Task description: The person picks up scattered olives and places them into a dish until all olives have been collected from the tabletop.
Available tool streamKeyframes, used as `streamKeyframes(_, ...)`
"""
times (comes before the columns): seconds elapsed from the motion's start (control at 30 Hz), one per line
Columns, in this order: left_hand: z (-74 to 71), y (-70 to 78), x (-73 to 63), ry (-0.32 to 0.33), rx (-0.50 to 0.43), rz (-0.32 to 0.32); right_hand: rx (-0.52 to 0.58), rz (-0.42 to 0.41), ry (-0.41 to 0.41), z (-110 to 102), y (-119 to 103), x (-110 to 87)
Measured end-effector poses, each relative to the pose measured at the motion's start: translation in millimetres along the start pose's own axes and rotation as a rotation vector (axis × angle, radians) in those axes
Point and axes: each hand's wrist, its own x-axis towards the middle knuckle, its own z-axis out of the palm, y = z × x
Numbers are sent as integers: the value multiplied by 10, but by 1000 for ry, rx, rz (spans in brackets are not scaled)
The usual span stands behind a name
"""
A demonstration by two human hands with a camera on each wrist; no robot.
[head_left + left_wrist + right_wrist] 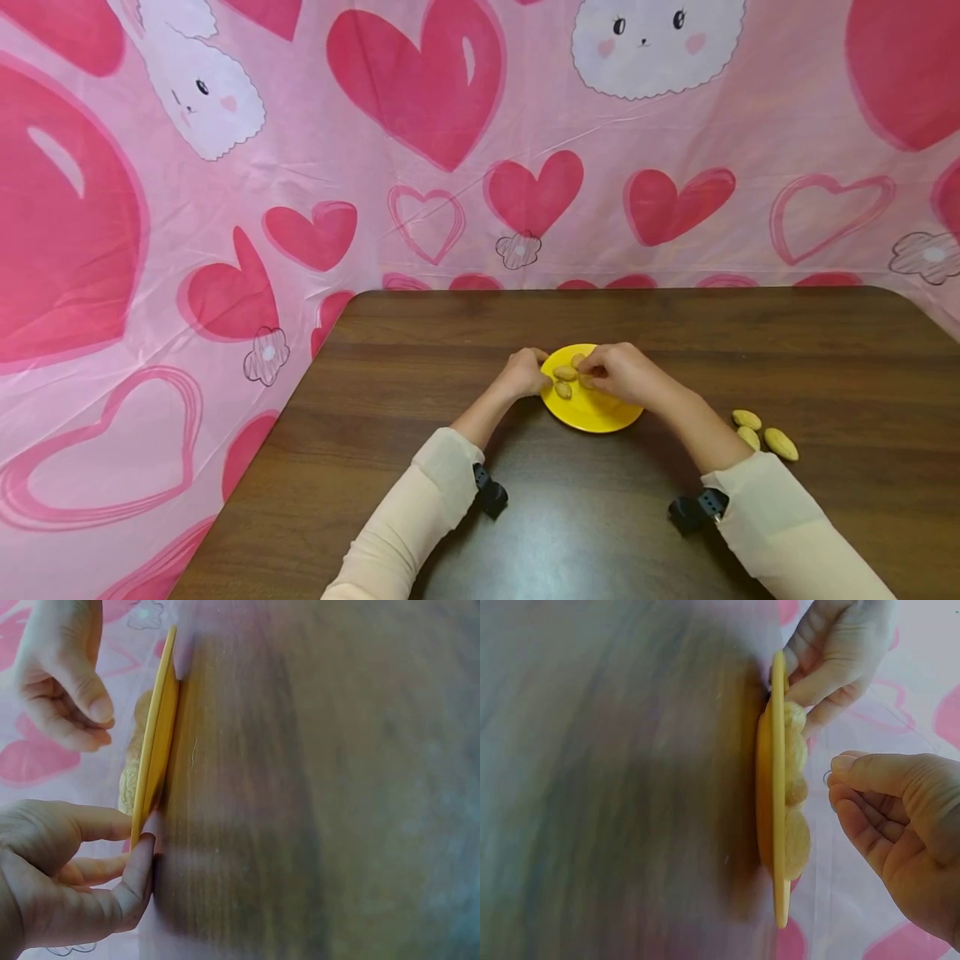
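A small yellow plate point(592, 414) rests on the wooden table. Several tan, oval nuts in rough shells, resembling almonds, lie on it, among them one nut point(563, 389) near the left rim. My left hand point(525, 375) pinches that rim between thumb and fingers; the grip shows clearly in the left wrist view point(82, 870). Over the plate hovers my right hand point(626, 373), its fingers loosely curled and thumb close to the fingertips. In the right wrist view this hand point(907, 825) is apart from the nuts point(796, 844), with no nut visible in it.
To the right of the plate, beside my right forearm, three more nuts point(781, 444) lie on the brown table point(420, 342). A pink cloth point(450, 200) printed with hearts hangs behind and to the left. Each wrist wears a black strapped device point(491, 493).
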Motion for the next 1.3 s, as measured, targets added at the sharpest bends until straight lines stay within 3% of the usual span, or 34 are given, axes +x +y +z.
streamKeyframes(0.77,-2,-8,-4,-6,-12,-13,-42,-18,15,-221,222,-436)
streamKeyframes(1.3,7,-5,12,-17,-24,-14,-74,60,79,-436,407,-871)
